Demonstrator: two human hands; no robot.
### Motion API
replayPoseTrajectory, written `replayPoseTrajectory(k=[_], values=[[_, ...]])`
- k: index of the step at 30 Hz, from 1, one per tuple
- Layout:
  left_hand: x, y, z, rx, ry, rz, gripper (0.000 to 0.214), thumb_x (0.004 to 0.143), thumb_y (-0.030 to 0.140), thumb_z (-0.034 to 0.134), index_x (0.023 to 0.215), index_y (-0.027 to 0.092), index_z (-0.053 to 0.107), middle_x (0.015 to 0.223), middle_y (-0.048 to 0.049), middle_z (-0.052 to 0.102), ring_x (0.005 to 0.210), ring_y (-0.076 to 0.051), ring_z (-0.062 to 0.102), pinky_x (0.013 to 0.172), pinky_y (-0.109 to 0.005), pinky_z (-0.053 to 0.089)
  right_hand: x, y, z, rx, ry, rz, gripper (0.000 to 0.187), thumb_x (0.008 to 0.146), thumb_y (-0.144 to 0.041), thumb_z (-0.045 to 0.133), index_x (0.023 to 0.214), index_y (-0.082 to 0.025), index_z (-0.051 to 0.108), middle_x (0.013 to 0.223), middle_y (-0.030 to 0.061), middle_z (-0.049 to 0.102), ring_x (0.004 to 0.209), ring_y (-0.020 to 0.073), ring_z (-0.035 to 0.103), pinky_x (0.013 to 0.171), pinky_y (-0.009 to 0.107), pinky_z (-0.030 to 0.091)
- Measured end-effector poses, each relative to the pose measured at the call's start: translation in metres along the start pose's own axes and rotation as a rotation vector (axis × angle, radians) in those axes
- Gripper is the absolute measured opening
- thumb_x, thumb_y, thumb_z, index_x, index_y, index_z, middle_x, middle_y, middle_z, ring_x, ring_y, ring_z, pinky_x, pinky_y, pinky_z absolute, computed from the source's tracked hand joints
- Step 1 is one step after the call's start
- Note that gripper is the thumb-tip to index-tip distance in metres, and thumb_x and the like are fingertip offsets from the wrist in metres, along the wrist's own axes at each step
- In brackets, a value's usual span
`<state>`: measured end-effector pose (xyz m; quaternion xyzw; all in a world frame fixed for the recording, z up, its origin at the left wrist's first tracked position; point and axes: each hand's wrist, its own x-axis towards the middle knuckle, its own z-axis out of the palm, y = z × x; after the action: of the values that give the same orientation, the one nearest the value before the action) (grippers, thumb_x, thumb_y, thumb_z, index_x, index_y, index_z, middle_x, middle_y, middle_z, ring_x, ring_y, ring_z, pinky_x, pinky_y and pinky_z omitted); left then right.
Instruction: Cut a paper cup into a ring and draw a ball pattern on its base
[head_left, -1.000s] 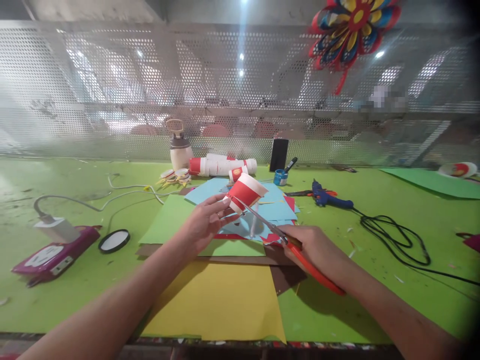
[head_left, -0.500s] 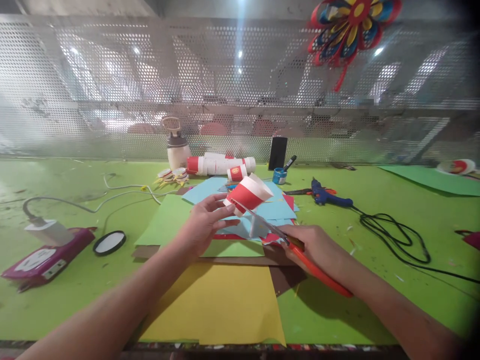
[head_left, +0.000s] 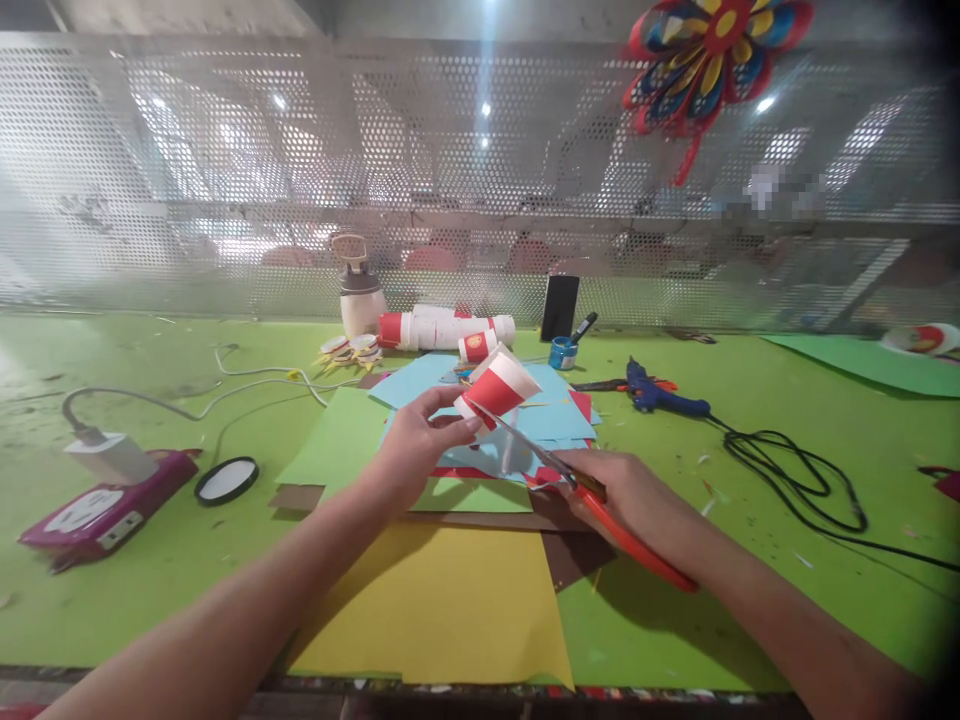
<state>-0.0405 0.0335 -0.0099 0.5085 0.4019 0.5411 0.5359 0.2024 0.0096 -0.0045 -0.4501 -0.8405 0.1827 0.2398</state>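
Observation:
My left hand [head_left: 416, 450] pinches the base of a red and white paper cup [head_left: 501, 384] and holds it tilted above the paper sheets. My right hand [head_left: 628, 496] grips orange-handled scissors [head_left: 592, 500]. Their metal blades reach up and left to the cup's lower end. Below both hands lie coloured sheets: light blue paper [head_left: 551, 410], a green sheet [head_left: 337, 445] and a large yellow sheet [head_left: 442, 600] near the front edge.
On the green table [head_left: 750, 560]: a blue glue gun [head_left: 660, 398] with a black cable [head_left: 795, 475] to the right, stacked paper cups lying down [head_left: 442, 330], a white bottle [head_left: 358, 295], a blue paint pot [head_left: 560, 352], a black phone [head_left: 559, 308], a pink power strip [head_left: 105, 505], a round mirror [head_left: 226, 480]. A perforated metal screen stands behind.
The cup has turned in my left hand and dropped slightly, with its mouth now pointing more to the right. The scissors stay at the cup's lower end; my right hand has barely moved.

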Motion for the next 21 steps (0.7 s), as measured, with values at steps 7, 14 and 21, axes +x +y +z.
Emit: replayPoseTrajectory(k=[7,14,21], values=[[-0.0010,-0.0024,-0.0012,0.029,-0.017,0.018,0.045,0.073,0.033,0.078,0.111,0.017,0.061,0.092,-0.0083,0.073,0.082,-0.022,0.068,0.076,-0.037,0.052,-0.0041,0.0027,0.0041,0.009,0.000,0.018,0.021,0.085,-0.020,0.054,0.095,-0.021,0.072,0.080,0.0035,0.073,0.072,0.0201,0.064,0.069,0.028,0.048],[-0.0011,-0.0024,-0.0002,0.030,0.013,0.017,0.046,0.072,0.032,0.078,0.111,0.017,0.060,0.091,-0.0070,0.073,0.080,-0.021,0.069,0.076,-0.036,0.053,-0.0021,0.0048,0.0074,-0.040,-0.021,0.045,0.025,0.081,-0.015,0.053,0.098,-0.019,0.071,0.081,0.0048,0.072,0.072,0.0204,0.063,0.066,0.028,0.046],[-0.0019,-0.0028,0.0082,0.070,0.063,0.023,0.049,0.066,0.030,0.081,0.108,0.016,0.059,0.095,-0.0081,0.070,0.086,-0.021,0.066,0.073,-0.033,0.052,-0.0016,0.0079,0.0088,-0.006,0.009,0.007,0.023,0.079,-0.013,0.054,0.093,-0.019,0.071,0.080,0.0037,0.072,0.073,0.0198,0.064,0.067,0.027,0.046]])
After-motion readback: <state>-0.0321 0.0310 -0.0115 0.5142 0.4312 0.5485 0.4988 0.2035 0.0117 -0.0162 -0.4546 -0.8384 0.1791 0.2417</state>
